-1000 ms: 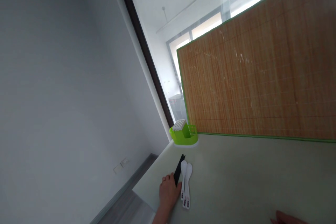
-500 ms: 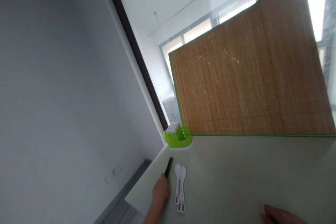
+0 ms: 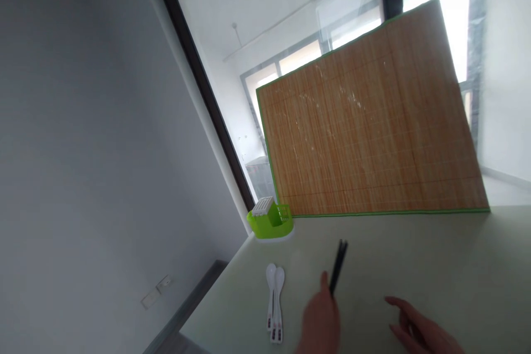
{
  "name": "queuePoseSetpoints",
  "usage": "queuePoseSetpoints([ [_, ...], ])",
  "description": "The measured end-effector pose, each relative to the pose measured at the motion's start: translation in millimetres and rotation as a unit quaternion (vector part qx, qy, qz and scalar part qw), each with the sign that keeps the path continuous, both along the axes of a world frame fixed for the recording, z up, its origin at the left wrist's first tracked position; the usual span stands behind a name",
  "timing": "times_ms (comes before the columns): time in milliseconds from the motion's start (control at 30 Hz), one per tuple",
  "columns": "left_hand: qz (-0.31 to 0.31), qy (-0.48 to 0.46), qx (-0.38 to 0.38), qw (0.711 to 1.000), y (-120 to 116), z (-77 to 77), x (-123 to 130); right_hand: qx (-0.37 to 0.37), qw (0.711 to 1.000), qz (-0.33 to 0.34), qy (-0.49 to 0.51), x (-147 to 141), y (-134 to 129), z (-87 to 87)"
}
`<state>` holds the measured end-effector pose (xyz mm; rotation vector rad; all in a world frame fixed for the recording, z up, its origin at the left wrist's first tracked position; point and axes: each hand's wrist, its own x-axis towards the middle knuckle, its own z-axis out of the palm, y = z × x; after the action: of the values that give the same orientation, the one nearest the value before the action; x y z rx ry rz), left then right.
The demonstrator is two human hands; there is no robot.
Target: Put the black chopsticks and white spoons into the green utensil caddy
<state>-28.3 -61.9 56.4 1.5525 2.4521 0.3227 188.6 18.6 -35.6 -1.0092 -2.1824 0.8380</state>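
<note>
Black chopsticks (image 3: 339, 265) stick up and forward from my left hand (image 3: 321, 312), which is wrapped round their near end and slightly blurred. My right hand (image 3: 421, 329) is low at the right, its thumb and fingers apart with nothing between them. It lies a short way from the chopsticks, not touching them. To the left of my left hand, several white spoons (image 3: 274, 298) lie close together on the pale table (image 3: 232, 304), bowls pointing away from me.
A bright green utensil holder (image 3: 269, 227) with a white slatted part stands at the table's far left corner. Behind the table, a brown bamboo mat (image 3: 365, 133) with green edging leans against the glass. A grey wall (image 3: 103, 166) rises on the left.
My left hand has carried the chopsticks from the left of the spoons across to their right. My right hand has come further into view and moved nearer the left hand. The view has shifted slightly right.
</note>
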Motion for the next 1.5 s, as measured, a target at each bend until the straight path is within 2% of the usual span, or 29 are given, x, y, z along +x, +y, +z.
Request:
queuePoseSetpoints([
  [33,-0.024,0.004,-0.018,1.000,7,-8.8,31,-0.011,1.000,0.004,0.018,1,0,2.0],
  [100,-0.032,0.002,-0.036,0.999,21,-26.8,84,-0.025,0.999,-0.020,0.035,5,2,3.0],
  [133,-0.026,0.000,-0.033,0.999,27,-34.8,103,-0.028,0.998,-0.048,0.029,7,3,2.5],
  [200,-0.008,-0.008,-0.035,0.999,34,-47.1,126,-0.029,0.993,-0.115,-0.011,13,5,1.6],
  [267,0.008,-0.007,-0.049,0.999,37,-54.6,131,-0.018,0.983,-0.167,-0.071,16,5,1.8],
  [367,0.009,0.003,-0.062,0.998,34,-60.7,118,0.037,0.974,-0.189,-0.124,15,3,2.7],
  [433,0.006,0.018,-0.037,0.999,29,-63.7,109,0.099,0.975,-0.163,-0.116,11,4,1.2],
  [567,0.002,0.037,0.000,0.999,18,-65.5,105,0.231,0.965,-0.050,-0.110,4,6,-5.8],
  [633,-0.004,0.032,0.000,0.999,14,-61.5,107,0.256,0.960,-0.010,-0.116,3,5,-6.7],
  [767,-0.032,-0.001,-0.017,0.999,4,-43.5,107,0.248,0.962,0.033,-0.108,4,3,-0.9],
  [867,-0.077,-0.031,-0.010,0.996,-7,-31.3,91,0.239,0.966,0.034,-0.092,7,3,2.0],
  [933,-0.074,-0.021,0.025,0.997,-16,-27.9,68,0.232,0.969,0.025,-0.081,9,5,1.5],
  [1067,0.014,0.107,0.106,0.989,-37,-29.0,5,0.205,0.976,0.014,-0.074,10,7,0.5],
  [1200,0.113,0.227,0.119,0.960,-55,-31.4,-47,0.180,0.981,0.011,-0.075,9,6,-0.3],
  [1300,0.141,0.257,0.109,0.950,-61,-36.9,-68,0.179,0.981,0.002,-0.071,9,8,-3.6],
  [1500,0.169,0.256,0.084,0.948,-60,-58.2,-87,0.182,0.982,-0.013,-0.057,14,12,-4.9],
])
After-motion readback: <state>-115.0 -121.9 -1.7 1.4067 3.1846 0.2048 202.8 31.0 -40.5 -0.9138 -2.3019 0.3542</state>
